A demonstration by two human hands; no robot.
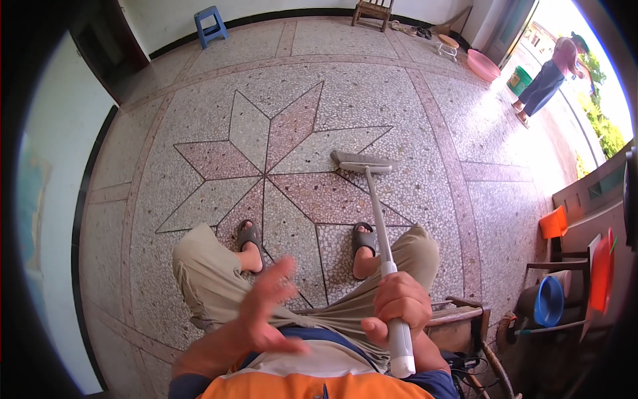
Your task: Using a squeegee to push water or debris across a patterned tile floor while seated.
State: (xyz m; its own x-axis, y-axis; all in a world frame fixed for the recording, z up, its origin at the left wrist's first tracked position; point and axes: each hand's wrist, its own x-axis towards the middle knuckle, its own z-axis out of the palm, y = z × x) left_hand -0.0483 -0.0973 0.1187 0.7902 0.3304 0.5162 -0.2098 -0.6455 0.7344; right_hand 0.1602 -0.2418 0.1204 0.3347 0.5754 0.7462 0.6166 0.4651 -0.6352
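My right hand [402, 302] is wrapped round the pale grip of a long-handled cleaning tool [377, 206], perhaps a squeegee or floor brush. Its grey pole slants up and away between my knees. At the far end sits a wide grey crosswise head [364, 162], over the speckled floor; whether it touches the floor I cannot tell. Above my lap, my left hand [269, 309] is raised with its fingers apart and nothing in it, slightly blurred by motion. It is clear of the pole.
Around me lies a terrazzo floor [292, 246] with a star pattern. A blue stool [211, 28] and wooden chair [372, 13] stand far off. Near the doorway are a pink basin [483, 65], green bucket [519, 81] and a person [551, 73]. A blue basin [549, 301] hangs at right.
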